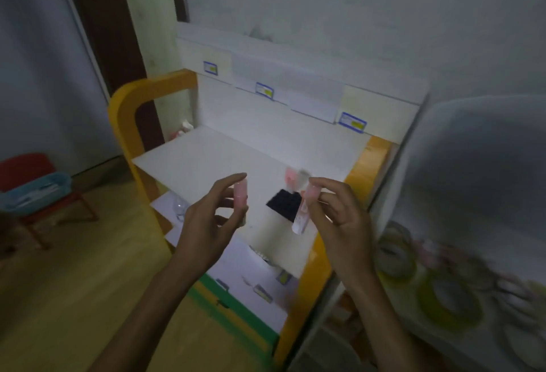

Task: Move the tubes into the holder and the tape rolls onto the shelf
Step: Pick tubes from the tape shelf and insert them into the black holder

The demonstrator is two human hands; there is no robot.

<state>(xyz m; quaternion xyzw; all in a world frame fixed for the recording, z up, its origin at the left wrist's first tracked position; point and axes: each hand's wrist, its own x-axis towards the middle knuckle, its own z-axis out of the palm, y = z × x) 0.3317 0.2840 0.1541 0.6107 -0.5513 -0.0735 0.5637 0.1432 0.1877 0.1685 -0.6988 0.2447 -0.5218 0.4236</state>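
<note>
The left hand (206, 223) is raised above the front edge of the white shelf (224, 158), palm turned inward, its fingers (233, 178) curled and pinching a pink-capped tube (240, 197) held upright. To its right a black holder (285, 204) sits on the shelf with one blurred pink-capped tube (291, 176) standing at its far edge. The right hand (342, 218) is lifted beside the holder, thumb and fingers pinching a second tube (304, 210) near its pink cap, the clear body hanging down and slightly tilted. Further right, a translucent bin (478, 141) holds tape rolls (449, 303), yellow-green and pale, piled together with more small pinkish tubes, too blurred to count.
</note>
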